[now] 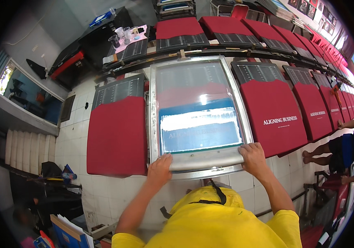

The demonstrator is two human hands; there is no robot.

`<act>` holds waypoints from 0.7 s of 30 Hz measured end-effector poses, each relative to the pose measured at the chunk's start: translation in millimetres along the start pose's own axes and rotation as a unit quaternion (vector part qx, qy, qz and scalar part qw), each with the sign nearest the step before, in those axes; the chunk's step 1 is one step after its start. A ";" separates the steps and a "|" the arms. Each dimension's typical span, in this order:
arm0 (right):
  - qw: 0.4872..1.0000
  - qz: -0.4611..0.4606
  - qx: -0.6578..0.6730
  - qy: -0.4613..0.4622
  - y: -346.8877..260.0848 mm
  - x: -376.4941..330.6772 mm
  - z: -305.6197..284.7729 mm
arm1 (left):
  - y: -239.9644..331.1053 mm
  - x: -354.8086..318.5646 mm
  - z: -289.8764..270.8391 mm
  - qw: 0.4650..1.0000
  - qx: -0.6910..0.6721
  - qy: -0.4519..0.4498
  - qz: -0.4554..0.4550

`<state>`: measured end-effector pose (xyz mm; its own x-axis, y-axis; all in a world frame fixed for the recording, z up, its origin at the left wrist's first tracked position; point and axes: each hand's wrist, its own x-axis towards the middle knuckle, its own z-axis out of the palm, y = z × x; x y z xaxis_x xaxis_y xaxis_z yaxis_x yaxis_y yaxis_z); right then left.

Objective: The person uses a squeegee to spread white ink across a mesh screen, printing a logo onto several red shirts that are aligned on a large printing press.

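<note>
Across the near end of a metal-framed printing screen (153,111) lies a wide silver squeegee (206,161) with a green blade edge. My left hand (159,168) is closed around its left end, and my right hand (253,158) grips the right end. On the blue part of the mesh, a thick uneven band of white ink (197,118) stretches from side to side. White residue also rims the lower blue area. Through the translucent mesh a red shirt shows on a board, with faint lettering under the blue.
Left of the screen, a red shirt (117,136) covers a dark board. On the right, a printed red shirt (274,118) begins a row of similar boards. Another row stands behind a rail. Plastic cups (121,35) sit far left. A person in blue (352,144) stands at right.
</note>
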<state>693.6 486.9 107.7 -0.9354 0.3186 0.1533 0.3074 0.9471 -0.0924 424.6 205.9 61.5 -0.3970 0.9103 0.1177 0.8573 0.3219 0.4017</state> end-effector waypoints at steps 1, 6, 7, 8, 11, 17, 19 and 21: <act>1.000 0.006 0.006 -0.009 -3.1 -6.5 -0.7 | 3.7 -3.5 -1.6 1.000 -0.001 0.000 -0.001; 1.000 0.007 0.012 0.004 -13.4 -33.7 17.4 | 5.3 -27.8 22.4 0.997 0.045 0.052 0.034; 1.000 0.005 0.009 0.012 -10.6 -32.6 23.9 | 3.0 -27.0 28.2 0.996 0.050 0.062 0.036; 1.000 0.005 0.006 0.021 -8.5 -30.8 28.7 | -0.9 -23.7 32.4 0.995 0.051 0.074 0.043; 0.999 -0.003 0.007 0.032 0.1 -13.8 36.4 | -11.6 -11.0 37.4 0.993 0.048 0.092 0.049; 0.999 -0.018 -0.011 0.032 38.8 62.8 45.9 | -46.2 65.9 27.4 0.993 0.047 0.089 0.054; 1.000 -0.008 -0.024 0.003 54.4 86.0 51.1 | -54.6 94.6 20.6 0.994 0.035 0.090 0.046; 0.998 0.011 -0.044 -0.045 68.4 107.5 53.0 | -59.6 115.0 10.9 0.999 0.033 0.038 0.017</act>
<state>604.8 583.8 65.7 -0.9389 0.3383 0.0636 0.3385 0.9409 -0.0068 331.4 294.2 41.3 -0.3893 0.8990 0.2005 0.8892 0.3100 0.3366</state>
